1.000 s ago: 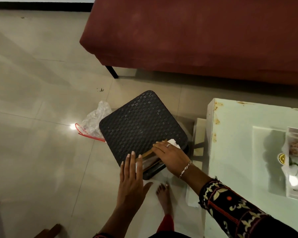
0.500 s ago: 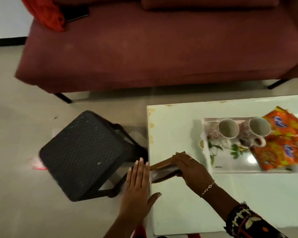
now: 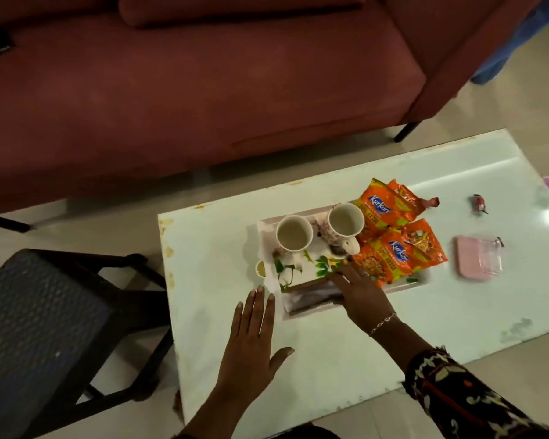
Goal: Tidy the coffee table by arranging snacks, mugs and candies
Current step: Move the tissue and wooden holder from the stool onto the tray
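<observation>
A white floral tray [image 3: 268,270] sits on the pale coffee table [image 3: 210,248]. In it stand two white mugs, the left mug [image 3: 293,237] and the right mug [image 3: 345,224], with several orange snack packets [image 3: 390,236] piled at their right. My right hand [image 3: 360,294] grips a brown wrapped packet [image 3: 311,297] and holds it at the tray's near edge. My left hand [image 3: 251,337] hovers flat and open over the table just left of the tray. A small wrapped candy [image 3: 478,202] lies alone at the far right.
A pink lidded box [image 3: 479,258] lies right of the tray. A black woven stool [image 3: 38,327] stands left of the table. A maroon sofa [image 3: 187,83] runs along the far side. Another candy wrapper [image 3: 431,202] lies behind the snack packets.
My right hand carried the brown packet from the black stool across the table's left end to the tray's near edge. My left hand followed, staying open. The view swung right.
</observation>
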